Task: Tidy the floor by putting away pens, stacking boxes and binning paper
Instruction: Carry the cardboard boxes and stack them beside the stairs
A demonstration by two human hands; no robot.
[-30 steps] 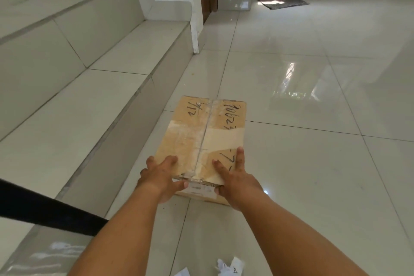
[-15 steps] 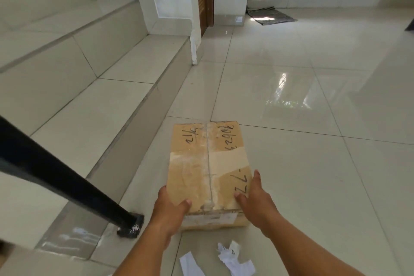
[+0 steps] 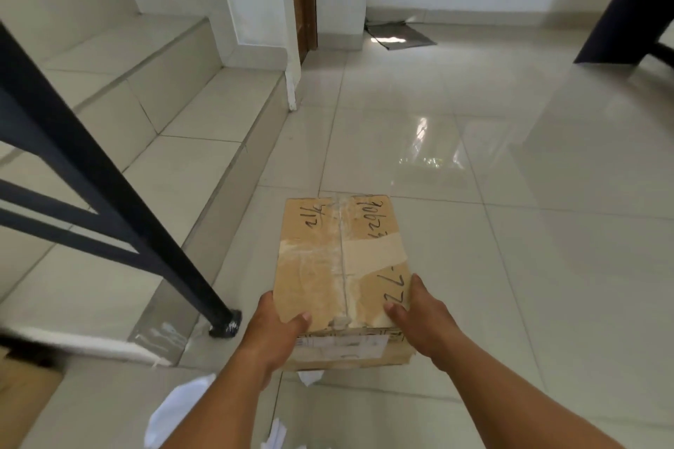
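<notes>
A person is drawing a taped cardboard box (image 3: 341, 266) back across the glossy tiled floor (image 3: 510, 266), both hands clamped on its near end. The left hand (image 3: 277, 324) is gripping the near-left corner, thumb on the lid and fingers down the side; the right hand (image 3: 419, 317) is holding the near-right edge the same way, fingers partly curled rather than flat. Over the past second the hands have been sliding from the top of the box to its sides, and the box is now sitting closer to the wearer, beside the lowest stair step (image 3: 204, 171) and the foot of a black railing post (image 3: 224, 326). Whether it is lifted or dragging cannot be told. Crumpled paper (image 3: 175, 408) is lying on the floor just in front of the box, not yet binned. The box-stacking step appears to be underway, with no second box clearly in view.
</notes>
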